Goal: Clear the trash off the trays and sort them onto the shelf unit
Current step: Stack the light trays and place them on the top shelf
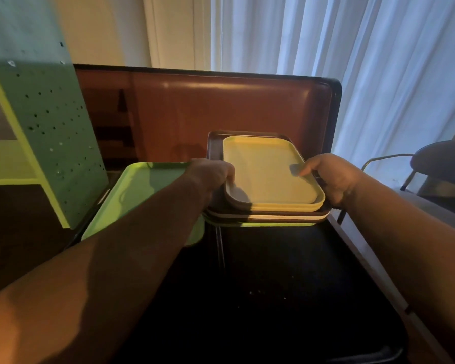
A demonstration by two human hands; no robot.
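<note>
A stack of trays sits in the middle, topped by a pale yellow tray [265, 172] over brown trays [268, 216] and a green one at the bottom. My left hand [210, 177] grips the stack's left edge, thumb on the yellow tray. My right hand [331, 177] grips the right edge, thumb resting on the yellow tray's rim. A light green tray [139, 198] lies flat to the left, partly under my left forearm. The green shelf unit [40, 122] with a perforated side panel stands at the left. No trash shows on the trays.
A large brown tray [221, 114] stands upright behind the stack. A big black tray [286, 285] lies flat in front, below the stack. White curtains hang behind. A dark round chair [441, 164] stands at the right.
</note>
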